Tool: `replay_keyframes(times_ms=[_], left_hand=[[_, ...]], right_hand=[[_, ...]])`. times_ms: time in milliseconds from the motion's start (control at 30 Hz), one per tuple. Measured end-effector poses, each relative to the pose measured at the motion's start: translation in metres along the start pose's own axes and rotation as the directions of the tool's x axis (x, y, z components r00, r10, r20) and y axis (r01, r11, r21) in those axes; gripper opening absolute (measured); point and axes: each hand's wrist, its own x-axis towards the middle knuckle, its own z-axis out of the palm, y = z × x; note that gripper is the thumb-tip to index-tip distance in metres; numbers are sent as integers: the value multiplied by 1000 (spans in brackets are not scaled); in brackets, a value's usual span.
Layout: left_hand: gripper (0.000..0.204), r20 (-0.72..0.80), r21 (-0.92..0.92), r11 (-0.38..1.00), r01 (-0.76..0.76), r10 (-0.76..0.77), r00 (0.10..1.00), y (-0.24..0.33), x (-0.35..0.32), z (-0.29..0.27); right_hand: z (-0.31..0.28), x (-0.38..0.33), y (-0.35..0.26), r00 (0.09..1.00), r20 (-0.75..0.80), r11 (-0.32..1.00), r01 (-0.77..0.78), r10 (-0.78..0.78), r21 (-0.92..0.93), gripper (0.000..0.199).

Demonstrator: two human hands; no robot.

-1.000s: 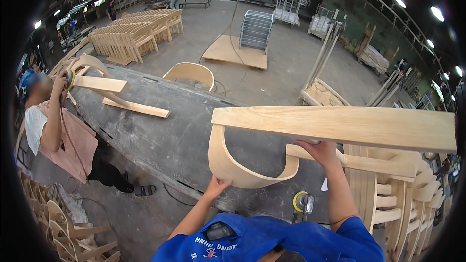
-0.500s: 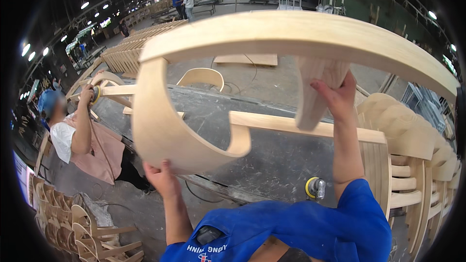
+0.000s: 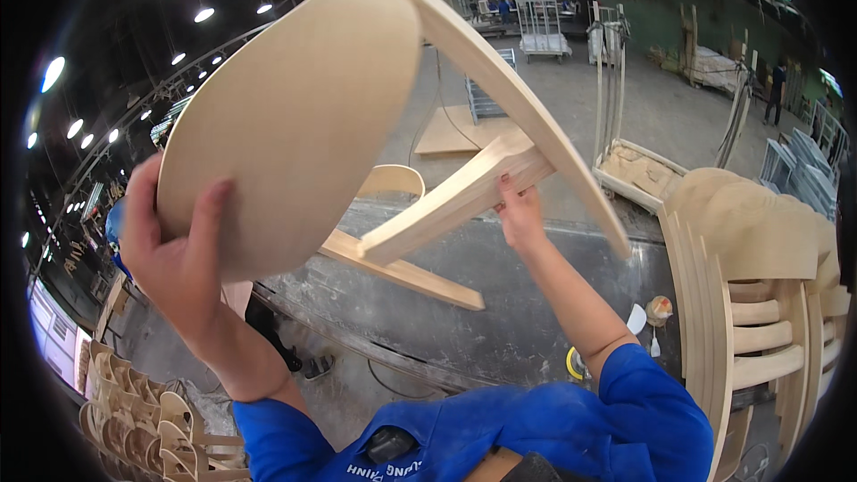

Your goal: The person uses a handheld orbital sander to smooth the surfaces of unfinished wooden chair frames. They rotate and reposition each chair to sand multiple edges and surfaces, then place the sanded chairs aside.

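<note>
I hold a pale wooden chair frame (image 3: 303, 107) raised close in front of my face, with its curved bent back panel on the left and straight rails running to the right. My left hand (image 3: 174, 254) grips the lower edge of the curved panel. My right hand (image 3: 520, 214) grips a straight rail of the same frame from below. Under it lies a grey dusty workbench (image 3: 500, 303) with a loose wooden slat (image 3: 402, 272) on it.
A stack of similar chair frames (image 3: 759, 286) stands at my right. More curved wooden parts (image 3: 143, 419) are piled at the lower left. A roll of yellow tape (image 3: 576, 363) and a small bottle (image 3: 659, 311) rest on the bench. Another person (image 3: 120, 223) works at left, mostly hidden.
I have lifted and tilted the chair frame up from above the bench toward my head. It fills much more of the view, and the person at left is now mostly hidden behind it.
</note>
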Motion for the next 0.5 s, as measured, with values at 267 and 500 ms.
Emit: replay_keyframes(times_ms=[267, 500], left_hand=[[39, 254, 102, 833, -544, 507, 824, 67, 2, 84], [36, 481, 58, 913, -403, 328, 813, 89, -11, 133]], right_hand=[[-61, -25, 52, 941, -48, 941, -331, 335, 67, 71], [-110, -30, -64, 674, 204, 498, -276, 710, -822, 37]])
